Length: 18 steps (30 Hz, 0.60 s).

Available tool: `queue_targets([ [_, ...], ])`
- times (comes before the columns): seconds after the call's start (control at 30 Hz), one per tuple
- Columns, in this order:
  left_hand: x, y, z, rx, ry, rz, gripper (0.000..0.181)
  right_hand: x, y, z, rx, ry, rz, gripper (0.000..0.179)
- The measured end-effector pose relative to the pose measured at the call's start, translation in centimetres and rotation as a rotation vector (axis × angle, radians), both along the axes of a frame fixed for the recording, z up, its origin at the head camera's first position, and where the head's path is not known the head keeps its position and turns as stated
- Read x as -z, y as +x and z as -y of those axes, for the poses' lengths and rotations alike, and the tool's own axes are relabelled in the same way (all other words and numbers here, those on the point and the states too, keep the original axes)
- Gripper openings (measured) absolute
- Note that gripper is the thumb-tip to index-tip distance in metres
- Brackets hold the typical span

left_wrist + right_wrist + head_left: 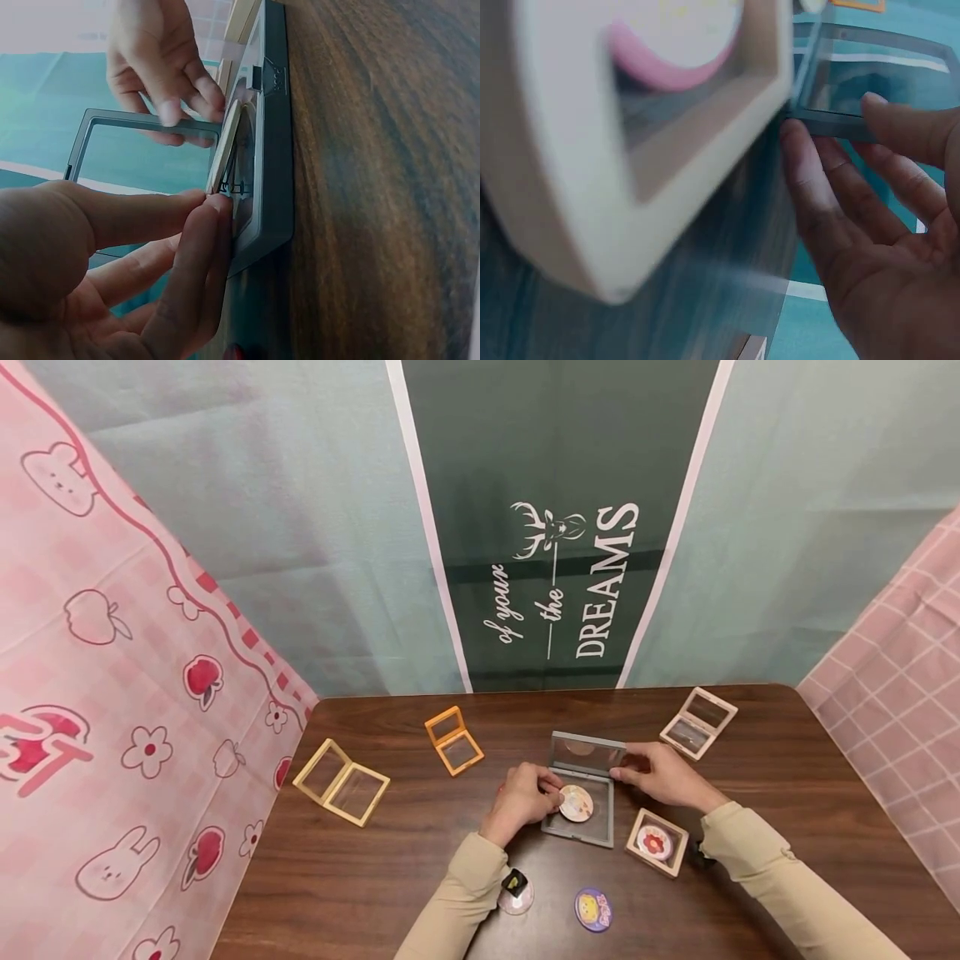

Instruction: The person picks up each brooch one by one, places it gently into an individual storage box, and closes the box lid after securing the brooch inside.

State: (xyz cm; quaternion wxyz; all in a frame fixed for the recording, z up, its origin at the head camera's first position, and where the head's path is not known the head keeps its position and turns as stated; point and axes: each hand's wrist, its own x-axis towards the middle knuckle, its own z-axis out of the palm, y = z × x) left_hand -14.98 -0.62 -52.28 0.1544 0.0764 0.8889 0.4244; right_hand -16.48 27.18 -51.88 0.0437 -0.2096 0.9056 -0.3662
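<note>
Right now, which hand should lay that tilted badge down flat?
Probably the left hand: it pinches the badge inside the gray case, while the right hand holds the lid.

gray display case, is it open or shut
Open: the gray display case has its lid raised from the base; the right hand holds the lid's edge while the left hand pinches a pin badge.

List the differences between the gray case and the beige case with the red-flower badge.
The gray case is open, the right hand on its lid; the beige case is shut. The gray case is larger than the beige case. The left hand pinches a pale badge in the gray case; the beige case's red-flower badge is untouched. Both are squarish and partly see-through.
</note>
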Motion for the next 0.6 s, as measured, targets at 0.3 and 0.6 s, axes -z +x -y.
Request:
queue_targets([
  [0.3, 0.1, 0.0, 0.0, 0.001, 0.025, 0.009, 0.005, -1.5, 0.4, -0.4, 0.053, -0.046, 0.023, 0.017],
  [0.6, -0.3, 0.0, 0.2, 0.008, 0.000, 0.015, 0.006, -2.0, 0.8, -0.5, 0.049, -0.234, 0.122, 0.028],
])
